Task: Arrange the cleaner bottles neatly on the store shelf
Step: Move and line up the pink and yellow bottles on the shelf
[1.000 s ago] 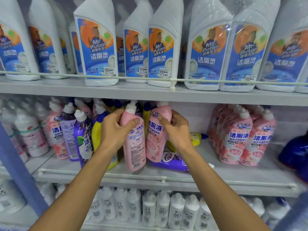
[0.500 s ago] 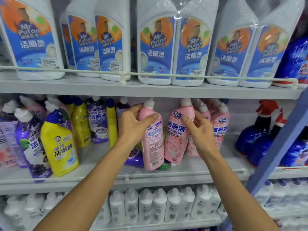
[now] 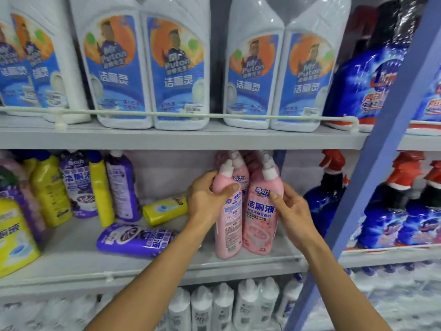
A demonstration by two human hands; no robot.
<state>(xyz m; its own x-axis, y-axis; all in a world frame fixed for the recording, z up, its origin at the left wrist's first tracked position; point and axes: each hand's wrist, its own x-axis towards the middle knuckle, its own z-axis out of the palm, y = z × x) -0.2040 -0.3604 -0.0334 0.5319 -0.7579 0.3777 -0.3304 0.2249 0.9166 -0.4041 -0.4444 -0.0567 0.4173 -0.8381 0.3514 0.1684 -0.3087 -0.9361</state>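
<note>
Clasping touching pink bottles (image 3: 259,225), left grip (image 3: 205,199) holds one, right grip (image 3: 294,211) the other.

showing smooth, softly shiny plastic on pink bottles (image 3: 259,225) | glinting with clear, crinkled glossy film over white jugs (image 3: 253,25) | carrying glossy printed label on purple bottle (image 3: 136,240) | looking matt, smooth grey paint on shelf (image 3: 167,139) | looking matt blue paint on upright (image 3: 393,115)

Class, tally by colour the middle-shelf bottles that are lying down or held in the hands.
Purple bottle, lying: 1
Yellow bottle, lying: 1
Pink bottles, held: 2
Total: 4
</note>
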